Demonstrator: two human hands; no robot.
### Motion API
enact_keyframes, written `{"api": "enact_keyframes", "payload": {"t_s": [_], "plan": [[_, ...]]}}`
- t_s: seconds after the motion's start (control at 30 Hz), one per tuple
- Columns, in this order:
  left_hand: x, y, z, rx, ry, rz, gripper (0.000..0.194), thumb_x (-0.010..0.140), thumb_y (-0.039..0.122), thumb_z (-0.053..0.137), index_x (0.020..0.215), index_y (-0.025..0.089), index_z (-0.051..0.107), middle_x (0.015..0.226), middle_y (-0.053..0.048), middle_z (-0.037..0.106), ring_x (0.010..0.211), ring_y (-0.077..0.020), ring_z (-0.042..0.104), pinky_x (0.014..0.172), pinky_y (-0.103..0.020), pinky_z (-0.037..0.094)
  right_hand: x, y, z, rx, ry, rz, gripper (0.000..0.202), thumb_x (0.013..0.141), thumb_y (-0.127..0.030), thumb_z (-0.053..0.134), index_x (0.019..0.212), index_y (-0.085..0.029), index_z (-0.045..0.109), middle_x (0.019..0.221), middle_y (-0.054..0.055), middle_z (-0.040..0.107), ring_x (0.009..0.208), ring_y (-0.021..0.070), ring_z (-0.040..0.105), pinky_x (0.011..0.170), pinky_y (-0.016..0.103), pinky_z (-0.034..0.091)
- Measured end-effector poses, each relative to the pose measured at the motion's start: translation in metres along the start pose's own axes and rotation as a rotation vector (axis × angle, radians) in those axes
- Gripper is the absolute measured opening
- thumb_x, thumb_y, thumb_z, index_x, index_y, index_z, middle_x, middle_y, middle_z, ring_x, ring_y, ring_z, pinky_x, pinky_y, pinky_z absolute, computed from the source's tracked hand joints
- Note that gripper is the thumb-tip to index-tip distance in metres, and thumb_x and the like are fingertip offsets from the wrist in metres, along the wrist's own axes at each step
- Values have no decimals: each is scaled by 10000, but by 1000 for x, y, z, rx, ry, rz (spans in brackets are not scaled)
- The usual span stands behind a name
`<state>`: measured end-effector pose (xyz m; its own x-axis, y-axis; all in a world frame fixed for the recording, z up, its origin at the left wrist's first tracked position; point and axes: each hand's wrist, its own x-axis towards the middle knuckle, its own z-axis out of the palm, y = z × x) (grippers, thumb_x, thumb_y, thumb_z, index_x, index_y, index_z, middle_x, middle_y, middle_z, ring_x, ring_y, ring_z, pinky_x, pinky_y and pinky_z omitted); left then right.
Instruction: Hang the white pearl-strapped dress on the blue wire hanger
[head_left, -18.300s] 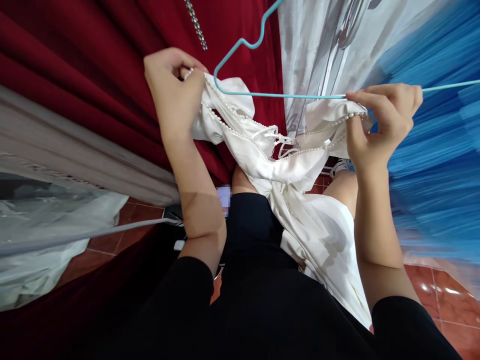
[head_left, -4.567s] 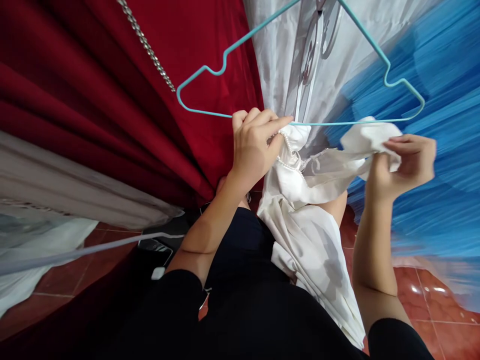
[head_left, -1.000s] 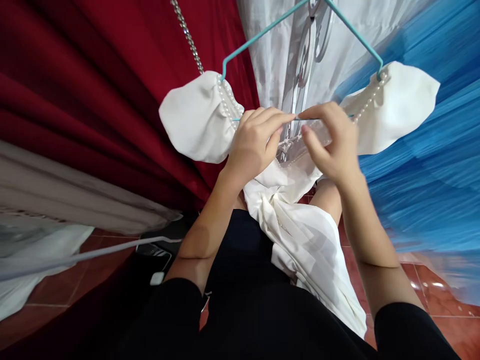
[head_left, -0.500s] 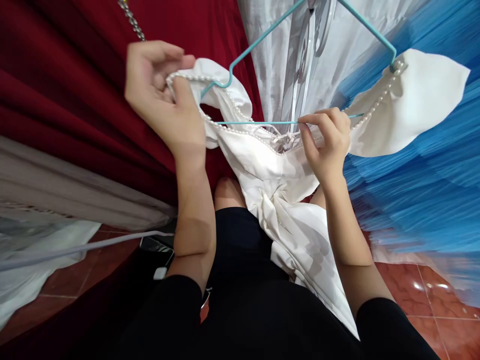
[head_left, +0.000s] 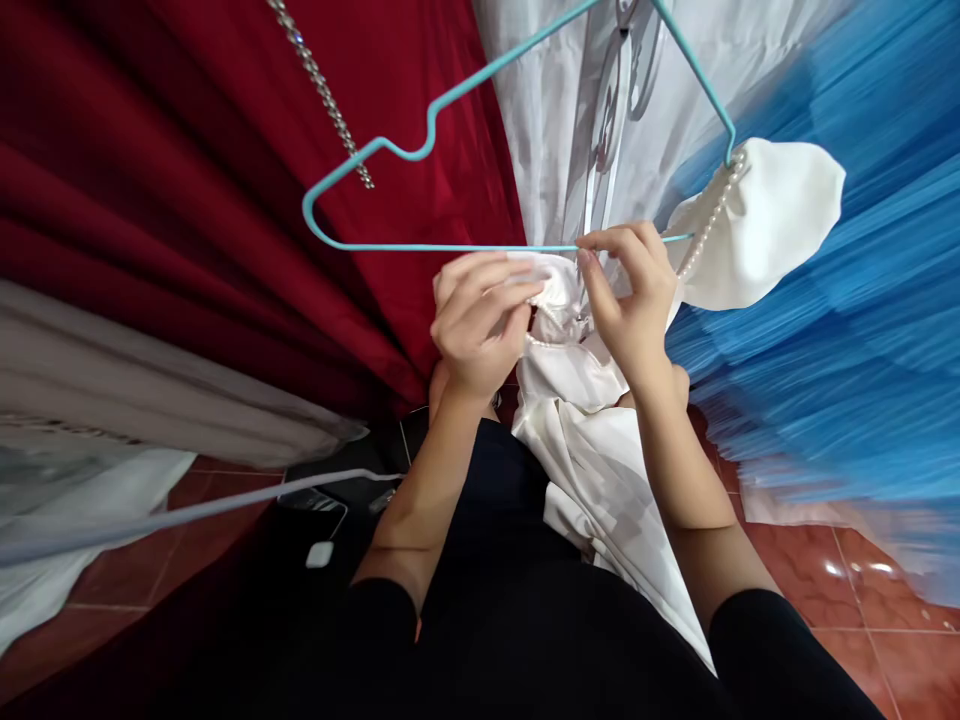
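A light-blue wire hanger (head_left: 435, 247) spans the upper middle, its left end bare. My right hand (head_left: 637, 290) pinches the hanger's bottom bar between thumb and fingers. The white dress (head_left: 574, 380) with pearl trim hangs down over my lap; one puffed sleeve (head_left: 784, 215) is still on the hanger's right end. Below the bar, my left hand (head_left: 480, 320) is closed on the dress's other shoulder part, beside the pearl edging. The fingers partly hide the cloth there.
Dark red fabric (head_left: 225, 180) hangs at the left with a beaded strand (head_left: 322, 90) over it. Blue tulle (head_left: 847, 370) hangs at the right, white cloth (head_left: 540, 110) behind. A pale rod (head_left: 195, 512) and a phone (head_left: 315, 510) lie low left, above red floor tiles (head_left: 885, 670).
The left shoulder of the dress has come off the hanger's left end. My left hand has moved right and down with it. The right sleeve has shifted left with the hanger's right side.
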<state>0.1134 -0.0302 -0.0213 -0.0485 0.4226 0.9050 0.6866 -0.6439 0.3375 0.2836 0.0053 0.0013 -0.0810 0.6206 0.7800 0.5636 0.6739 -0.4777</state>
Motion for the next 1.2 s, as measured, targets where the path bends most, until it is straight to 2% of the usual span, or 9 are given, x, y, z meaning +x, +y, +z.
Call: {"api": "enact_keyframes", "payload": {"t_s": [0.17,0.37,0.5,0.63,0.8,0.9,0.97,1.1,1.2], "plan": [[26,-2,14,66,-130,-87,271,989,145,603,1187,284,723,1220,-27,719,1321,-285,551,1207,-569,401,-1,-3,-14,-20,-16,-76,229,1032,-296,497,1141,-298,698,1063,24,678,1057,202,670,997,475,576],[19,-20,20,-1,-224,-108,298,1012,108,553,1185,267,736,1118,-41,713,1207,-276,594,1127,-542,473,19,62,-52,-287,423,-205,511,873,-258,692,1378,-272,619,1385,86,613,1407,312,496,1266,623,241],[22,-24,15,0,-227,-117,299,1029,106,513,1150,259,739,1091,-48,703,1212,-290,595,1114,-574,479,47,101,-72,-197,409,-119,278,957,-133,506,1148,-196,697,1069,96,713,1001,216,662,969,409,494],[27,-29,14,15,-205,-107,312,1021,107,510,1125,285,744,1045,-28,695,1179,-281,607,1101,-570,503,63,134,-95,-103,575,-95,357,883,33,409,945,-181,687,881,42,678,824,164,630,808,314,484],[26,-28,17,-16,-188,-115,346,1000,65,514,1121,285,753,1032,-26,695,1185,-276,604,1092,-553,502,15,149,-96,-93,866,-108,351,858,1,416,929,-234,667,855,10,591,815,170,590,812,349,479],[22,-25,21,-17,-196,-129,328,1019,86,511,1129,279,752,1065,-37,697,1201,-280,598,1092,-555,496,-29,119,-76,-176,720,-214,252,842,-134,531,971,-252,712,866,15,595,804,184,597,733,367,486],[19,-22,24,2,-193,-114,320,1034,102,502,1137,280,748,1073,-39,699,1198,-278,604,1085,-551,500,-44,93,-62,-221,466,-225,203,844,-201,604,995,-277,717,976,24,631,951,213,647,833,418,553],[17,-15,28,53,-166,-62,337,1051,117,473,1167,286,741,1068,-33,710,1148,-254,619,1046,-501,526,-27,54,-40,-211,205,-316,417,875,-259,581,1281,-328,646,1333,42,636,1386,288,542,1204,572,424],[20,-12,22,89,-176,-31,349,1050,114,451,1176,278,733,1073,-33,725,1120,-242,616,1026,-468,528,-7,45,-28,-210,25,-187,294,956,-323,511,1217,-318,646,1160,31,700,1214,260,636,1192,584,408]]}}
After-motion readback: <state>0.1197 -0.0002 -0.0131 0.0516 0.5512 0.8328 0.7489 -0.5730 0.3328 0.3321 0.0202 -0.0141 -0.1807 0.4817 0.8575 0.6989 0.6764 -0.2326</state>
